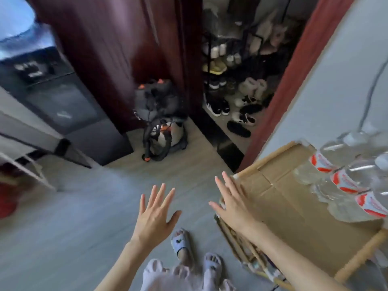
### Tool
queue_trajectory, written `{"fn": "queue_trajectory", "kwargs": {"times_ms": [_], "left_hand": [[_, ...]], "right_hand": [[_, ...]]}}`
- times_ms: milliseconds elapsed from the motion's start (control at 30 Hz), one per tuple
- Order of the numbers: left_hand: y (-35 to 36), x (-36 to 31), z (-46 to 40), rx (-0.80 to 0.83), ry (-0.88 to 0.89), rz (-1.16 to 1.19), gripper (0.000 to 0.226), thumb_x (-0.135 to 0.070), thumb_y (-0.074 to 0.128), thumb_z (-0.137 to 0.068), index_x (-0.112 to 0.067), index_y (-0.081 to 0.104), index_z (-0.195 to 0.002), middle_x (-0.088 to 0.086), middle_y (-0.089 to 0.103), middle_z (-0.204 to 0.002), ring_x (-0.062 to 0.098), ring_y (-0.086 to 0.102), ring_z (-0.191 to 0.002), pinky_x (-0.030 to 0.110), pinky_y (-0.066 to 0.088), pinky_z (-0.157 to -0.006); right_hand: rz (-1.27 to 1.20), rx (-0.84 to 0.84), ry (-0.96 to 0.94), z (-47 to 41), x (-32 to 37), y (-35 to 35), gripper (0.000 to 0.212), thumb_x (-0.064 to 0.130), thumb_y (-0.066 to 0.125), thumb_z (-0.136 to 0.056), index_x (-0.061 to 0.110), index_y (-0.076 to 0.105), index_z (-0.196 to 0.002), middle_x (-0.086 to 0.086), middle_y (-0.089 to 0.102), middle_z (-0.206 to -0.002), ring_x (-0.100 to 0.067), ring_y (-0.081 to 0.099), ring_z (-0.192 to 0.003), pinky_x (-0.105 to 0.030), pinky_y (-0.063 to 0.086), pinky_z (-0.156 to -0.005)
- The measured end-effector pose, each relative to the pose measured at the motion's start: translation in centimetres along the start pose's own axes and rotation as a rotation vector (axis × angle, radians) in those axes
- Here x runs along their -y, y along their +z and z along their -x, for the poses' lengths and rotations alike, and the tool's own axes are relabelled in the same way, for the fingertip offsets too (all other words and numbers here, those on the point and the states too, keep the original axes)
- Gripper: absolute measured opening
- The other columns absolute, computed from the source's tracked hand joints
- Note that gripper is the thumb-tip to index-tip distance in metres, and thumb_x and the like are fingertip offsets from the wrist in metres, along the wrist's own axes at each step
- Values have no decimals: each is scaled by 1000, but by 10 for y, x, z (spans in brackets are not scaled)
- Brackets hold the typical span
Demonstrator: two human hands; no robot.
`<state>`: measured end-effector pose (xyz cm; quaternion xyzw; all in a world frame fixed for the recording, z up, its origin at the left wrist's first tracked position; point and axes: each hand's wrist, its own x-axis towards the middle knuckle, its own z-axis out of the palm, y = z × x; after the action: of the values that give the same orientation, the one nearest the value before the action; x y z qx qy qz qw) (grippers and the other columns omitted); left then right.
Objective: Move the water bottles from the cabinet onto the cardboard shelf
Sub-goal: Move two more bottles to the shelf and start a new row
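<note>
Both hands empty, fingers spread: left hand over floor, right hand at cardboard shelf edge. Water bottles upright, right of right hand; cabinet source unclear.

Water bottles: three with red-and-white labels that can be counted, lying on the cardboard shelf; a further clear one behind them is too blurred to confirm. Hands: two, left hand and right hand. Slippers: two. Vacuum cleaner: one. Water dispenser: one.
</note>
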<state>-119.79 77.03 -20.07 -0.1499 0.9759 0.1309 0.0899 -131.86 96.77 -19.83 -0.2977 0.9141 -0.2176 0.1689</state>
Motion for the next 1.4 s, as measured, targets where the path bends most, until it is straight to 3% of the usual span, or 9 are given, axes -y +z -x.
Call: {"fn": "queue_trajectory", "kwargs": {"times_ms": [67, 167, 367, 533, 700, 767, 867, 1133, 1400], "left_hand": [[6, 43, 52, -43, -196, 51, 71, -66, 5, -85, -25, 33, -136, 10, 39, -144, 36, 30, -134, 58, 26, -103], [7, 73, 88, -65, -326, 87, 69, -64, 11, -86, -23, 38, -134, 12, 43, -141, 39, 36, -130, 60, 30, -100], [14, 152, 198, -216, -686, 238, 65, -56, 29, -80, -22, 40, -134, 12, 40, -143, 40, 33, -131, 61, 27, -101], [32, 228, 302, -235, -912, 256, 60, -54, 32, -81, -20, 46, -128, 14, 53, -132, 41, 49, -119, 63, 41, -86], [29, 303, 406, -364, -1195, 327, 75, -59, 19, -75, -22, 33, -138, 12, 30, -148, 36, 21, -138, 57, 17, -109], [29, 324, 440, -426, -1289, 323, 73, -58, 21, -76, -21, 35, -137, 13, 33, -147, 37, 24, -136, 57, 20, -108], [35, 350, 483, -424, -1388, 355, 69, -56, 25, -77, -20, 39, -135, 13, 38, -144, 38, 30, -134, 59, 24, -105], [39, 459, 564, -511, -1640, 461, 87, -65, 3, -65, -29, 15, -143, 4, 5, -155, 25, -2, -143, 47, -1, -114], [-6, 627, 634, -599, -1806, 442, 86, -62, 0, -65, -28, 13, -143, 4, 1, -155, 24, -6, -143, 45, -1, -114]], "right_hand": [[107, 129, -194, -12, 49, 24, 70, 55, 35, -89, 23, 9, -145, -3, -2, -156, -21, -1, -144, -43, 3, -117], [131, 154, -315, -21, 92, 41, 80, 63, 22, -78, 20, 15, -145, -7, 6, -156, -25, 5, -144, -43, 1, -115], [206, 331, -615, -13, 224, 116, 70, 47, 47, -89, 21, 14, -145, -6, 9, -155, -23, 4, -144, -42, -2, -116], [316, 455, -828, 14, 346, 199, 69, 47, 42, -91, 24, 7, -145, -3, 4, -156, -20, 1, -144, -39, -3, -116], [319, 573, -1074, 59, 471, 278, 72, 58, 32, -85, 19, 18, -144, -10, 17, -154, -27, 11, -143, -45, 5, -115], [318, 577, -1176, 73, 512, 306, 79, 62, 22, -77, 17, 27, -142, -12, 27, -150, -32, 21, -140, -50, 11, -113], [347, 605, -1278, 88, 569, 346, 75, 60, 30, -79, 15, 34, -139, -14, 35, -146, -36, 29, -136, -54, 18, -110], [400, 718, -1485, 103, 720, 454, 72, 58, 34, -86, 19, 19, -144, -10, 19, -153, -29, 13, -142, -48, 6, -115], [360, 743, -1660, 99, 921, 560, 70, 56, 33, -88, 19, 14, -145, -9, 15, -155, -27, 9, -143, -45, 4, -116]]}}
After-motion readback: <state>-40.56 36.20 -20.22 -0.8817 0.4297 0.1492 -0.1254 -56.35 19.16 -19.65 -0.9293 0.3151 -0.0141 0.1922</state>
